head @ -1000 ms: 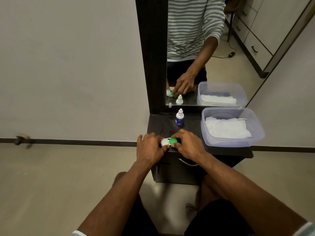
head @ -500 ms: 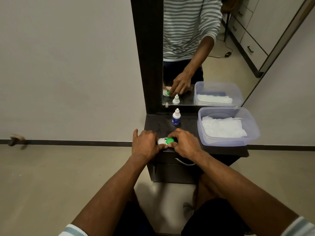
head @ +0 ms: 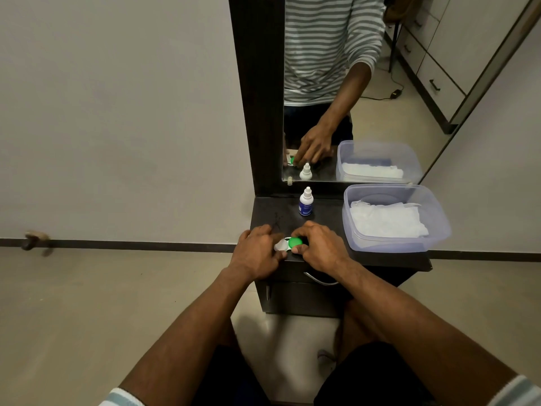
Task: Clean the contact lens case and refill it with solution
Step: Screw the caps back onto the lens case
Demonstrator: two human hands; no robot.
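Observation:
A contact lens case (head: 289, 244) with one white cap and one green cap lies near the front edge of a small dark vanity top (head: 269, 212). My left hand (head: 256, 253) holds its white side, fingers over the white cap. My right hand (head: 319, 249) grips the green cap between thumb and fingers. A small solution bottle (head: 306, 206), white cap and blue label, stands upright behind the case, close to the mirror.
A clear plastic tub (head: 439, 227) holding white tissues fills the right side of the vanity top. A tall mirror (head: 366, 83) in a dark frame rises behind. A drawer with a metal handle (head: 320, 280) sits below the top. Bare floor lies left.
Both hands have stayed on the lens case. The fingers of my right hand have shifted slightly around the green cap; the camera view has drifted a little.

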